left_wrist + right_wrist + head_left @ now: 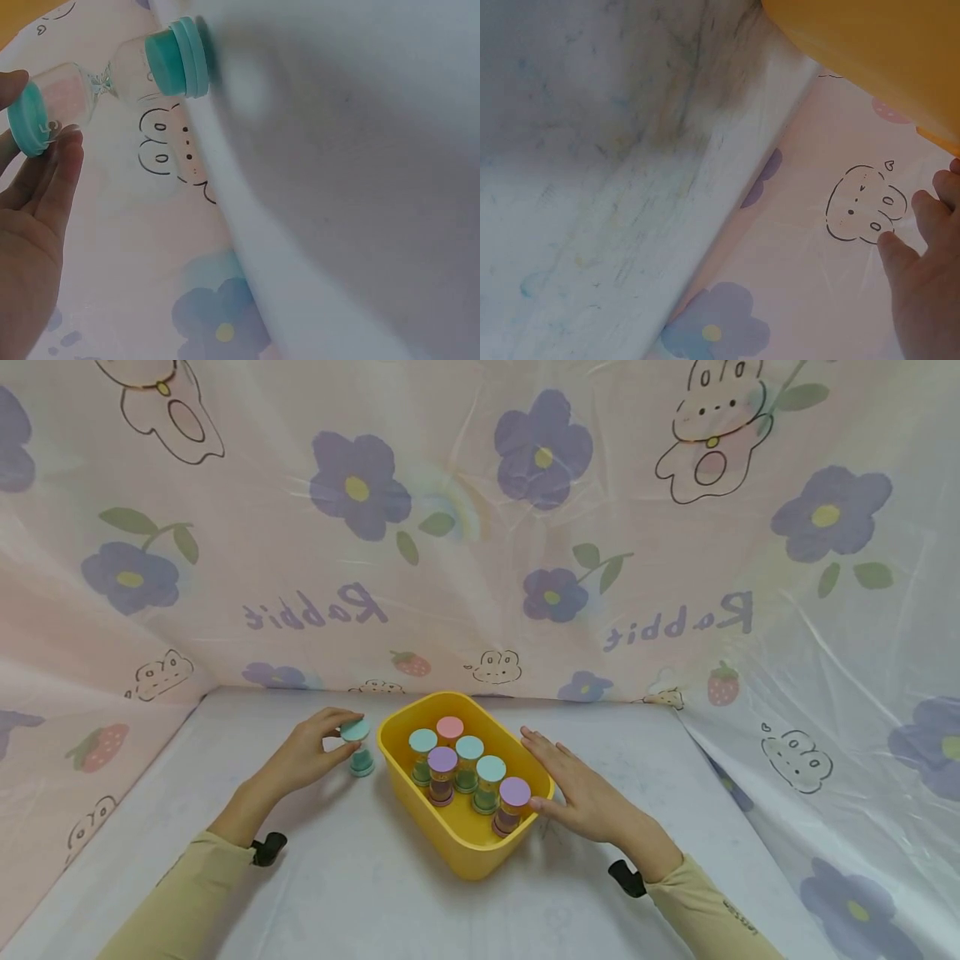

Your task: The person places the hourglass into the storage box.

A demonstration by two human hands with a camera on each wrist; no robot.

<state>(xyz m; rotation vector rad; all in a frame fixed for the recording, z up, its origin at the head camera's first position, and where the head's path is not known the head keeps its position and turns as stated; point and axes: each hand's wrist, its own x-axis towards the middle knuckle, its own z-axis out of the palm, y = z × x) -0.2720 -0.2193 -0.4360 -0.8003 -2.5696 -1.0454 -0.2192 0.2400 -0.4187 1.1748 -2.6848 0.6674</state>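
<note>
By the thumb and fingers of my left hand, a teal-capped sand timer is pinched at its upper cap. It stands upright left of the yellow basket; in the left wrist view, teal sand fills its lower end. My right hand has its fingers extended along the basket's right side, with the thumb at the rim near a purple-capped sand timer. The right wrist view shows only part of that hand beside the yellow wall.
Inside the basket stand several sand timers, among them a pink-capped one, a second purple-capped one and light-blue-capped ones. A white surface lies beneath, and a patterned cloth rises behind and at both sides.
</note>
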